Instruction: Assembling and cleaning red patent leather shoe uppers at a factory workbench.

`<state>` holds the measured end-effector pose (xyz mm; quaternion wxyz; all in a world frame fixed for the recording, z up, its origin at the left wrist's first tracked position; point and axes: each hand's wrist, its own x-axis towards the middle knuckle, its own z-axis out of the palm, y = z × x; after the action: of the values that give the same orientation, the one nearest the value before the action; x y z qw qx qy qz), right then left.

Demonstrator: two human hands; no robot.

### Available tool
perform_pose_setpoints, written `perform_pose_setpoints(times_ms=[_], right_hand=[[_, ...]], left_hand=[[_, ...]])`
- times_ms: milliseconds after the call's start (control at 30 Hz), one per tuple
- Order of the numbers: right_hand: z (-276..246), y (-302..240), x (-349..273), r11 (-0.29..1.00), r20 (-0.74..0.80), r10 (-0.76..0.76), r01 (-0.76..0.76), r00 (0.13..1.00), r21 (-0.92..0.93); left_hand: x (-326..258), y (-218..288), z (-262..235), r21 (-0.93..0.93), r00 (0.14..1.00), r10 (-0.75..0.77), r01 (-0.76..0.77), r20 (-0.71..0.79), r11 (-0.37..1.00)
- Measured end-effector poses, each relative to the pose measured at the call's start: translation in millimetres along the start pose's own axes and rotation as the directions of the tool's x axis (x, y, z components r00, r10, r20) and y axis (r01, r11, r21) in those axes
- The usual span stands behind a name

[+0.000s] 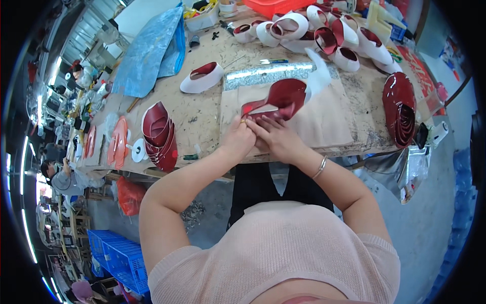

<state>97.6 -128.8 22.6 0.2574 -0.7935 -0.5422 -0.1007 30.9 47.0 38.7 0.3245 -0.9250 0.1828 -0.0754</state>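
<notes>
A glossy red shoe-upper piece (281, 99) with a white lining flap lies on a beige board (324, 126) at the workbench's near edge. My left hand (238, 138) and my right hand (276, 137) meet at its near end, fingers pinching and pressing the red edge down. A silver bangle sits on my right wrist. Both hands are close together, touching each other.
A stack of red pieces (159, 136) lies left of the board, another stack (399, 109) to the right. One white-and-red upper (202, 77) sits behind; several more pile at the back (324, 33). A blue bag (152, 53), blue crates (119, 258) and other workers are at left.
</notes>
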Motion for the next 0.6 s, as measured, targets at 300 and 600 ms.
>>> perform_pose_setpoints(times_ms=[300,600], right_hand=[[15,-1,5,0.995,0.001,0.068,-0.068,0.998,-0.075],[2,-32,65,0.859,0.159,-0.199,0.250,0.967,-0.446]], left_hand=[[-16,-25,-28,-0.027,0.992,0.107,-0.105,0.063,0.994],[-51,-24,3,-0.085,0.994,-0.108,0.107,-0.013,0.991]])
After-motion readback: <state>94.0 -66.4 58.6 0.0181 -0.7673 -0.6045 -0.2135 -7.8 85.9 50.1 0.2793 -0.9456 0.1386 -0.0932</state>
